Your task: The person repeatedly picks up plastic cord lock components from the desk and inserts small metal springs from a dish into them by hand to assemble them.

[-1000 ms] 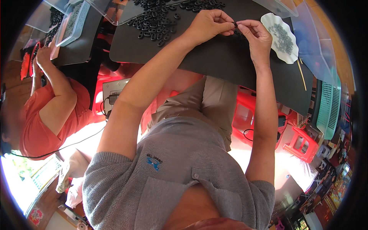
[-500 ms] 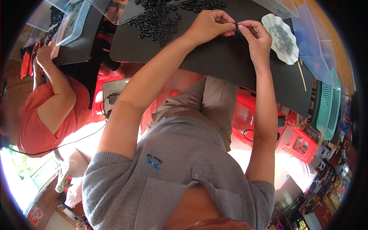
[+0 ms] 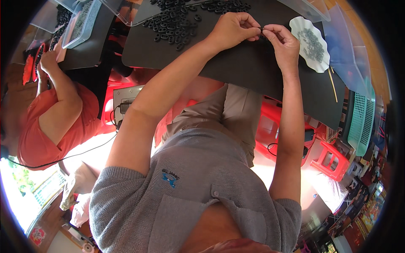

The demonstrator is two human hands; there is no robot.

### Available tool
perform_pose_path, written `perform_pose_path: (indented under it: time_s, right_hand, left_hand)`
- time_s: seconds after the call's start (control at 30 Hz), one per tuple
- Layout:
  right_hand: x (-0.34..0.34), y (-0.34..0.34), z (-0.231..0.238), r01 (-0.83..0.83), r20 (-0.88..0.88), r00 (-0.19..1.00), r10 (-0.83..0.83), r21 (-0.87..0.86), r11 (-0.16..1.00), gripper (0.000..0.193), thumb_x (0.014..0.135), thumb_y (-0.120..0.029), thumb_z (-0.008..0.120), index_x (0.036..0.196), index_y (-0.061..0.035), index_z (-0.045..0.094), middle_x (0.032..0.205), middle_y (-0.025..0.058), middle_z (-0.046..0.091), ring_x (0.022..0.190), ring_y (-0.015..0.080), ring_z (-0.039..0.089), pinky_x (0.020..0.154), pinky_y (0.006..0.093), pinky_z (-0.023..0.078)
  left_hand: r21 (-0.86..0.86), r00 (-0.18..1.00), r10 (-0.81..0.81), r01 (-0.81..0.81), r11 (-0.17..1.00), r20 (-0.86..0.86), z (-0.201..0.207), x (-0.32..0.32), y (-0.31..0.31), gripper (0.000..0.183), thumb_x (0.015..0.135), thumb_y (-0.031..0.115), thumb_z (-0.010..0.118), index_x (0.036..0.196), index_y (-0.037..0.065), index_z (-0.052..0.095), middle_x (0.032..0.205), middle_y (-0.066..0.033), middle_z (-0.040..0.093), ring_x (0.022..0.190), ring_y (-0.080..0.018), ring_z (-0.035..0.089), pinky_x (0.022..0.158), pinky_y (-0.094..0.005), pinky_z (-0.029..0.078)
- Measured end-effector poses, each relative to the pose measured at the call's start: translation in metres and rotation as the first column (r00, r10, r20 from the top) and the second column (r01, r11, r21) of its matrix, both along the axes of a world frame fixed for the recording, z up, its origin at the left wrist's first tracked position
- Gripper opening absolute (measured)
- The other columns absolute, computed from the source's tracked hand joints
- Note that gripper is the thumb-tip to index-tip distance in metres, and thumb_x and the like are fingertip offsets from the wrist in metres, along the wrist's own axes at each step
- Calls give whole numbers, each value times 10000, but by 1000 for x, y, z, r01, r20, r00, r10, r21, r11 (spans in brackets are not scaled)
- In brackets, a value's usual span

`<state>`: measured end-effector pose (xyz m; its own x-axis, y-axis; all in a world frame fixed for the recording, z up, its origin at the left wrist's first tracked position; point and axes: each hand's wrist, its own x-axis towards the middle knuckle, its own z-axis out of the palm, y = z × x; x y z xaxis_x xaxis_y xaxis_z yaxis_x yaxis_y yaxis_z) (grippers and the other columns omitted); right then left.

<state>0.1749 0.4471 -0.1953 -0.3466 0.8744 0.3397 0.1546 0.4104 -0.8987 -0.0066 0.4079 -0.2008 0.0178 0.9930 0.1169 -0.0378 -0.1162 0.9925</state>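
Above the dark table, my left hand and my right hand meet, each with thumb and forefinger pinched. Between the fingertips is a small black piece, mostly hidden by the fingers. Left of my hands lies a loose pile of small black oval pieces with holes. Close to the right of my right hand stands a white wavy-edged dish holding many tiny greyish, clear-looking bits.
A thin wooden stick lies beside the dish. Clear plastic bins and a green mesh basket stand at the right. At the left, a person in red works near a clear tub of grey bits. Red stools stand below.
My hands stay almost in place, fingertips still together at the small black piece. The view has shifted slightly. The pile and dish look the same.
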Motion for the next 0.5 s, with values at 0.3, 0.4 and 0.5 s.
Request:
perform_pose_path:
  time_s: [0.3, 0.4, 0.5]
  right_hand:
    - [1, -1, 6, -33, 122, 992, 26, 57, 998, 81, 891, -90, 702, 927, -22, 680, 834, -18, 674, 761, 52, 593, 730, 198, 472]
    - [-8, -8, 12, -61, -34, 998, 60, -35, 998, 92, 893, -93, 705, 944, -25, 671, 840, -18, 665, 772, 50, 591, 732, 197, 472]
    - [-4, -4, 7, -102, -78, 992, 95, -93, 990, 100, 890, -94, 712, 948, -26, 666, 851, -16, 664, 790, 49, 597, 742, 199, 478]
  left_hand:
    - [8, 999, -15, 15, 1000, -34, 2, 0, -2, 147, 887, 93, 705, 971, -21, 668, 865, -101, 722, 775, -125, 702, 726, -232, 570]
    - [10, 999, 8, -8, 1000, 48, 1, -1, -1, 143, 892, 85, 696, 979, -24, 668, 870, -101, 721, 782, -126, 699, 731, -239, 570]
    - [37, 997, -15, 12, 999, 80, 0, -1, -4, 154, 900, 84, 686, 1002, -30, 677, 878, -103, 723, 794, -123, 693, 740, -237, 568]
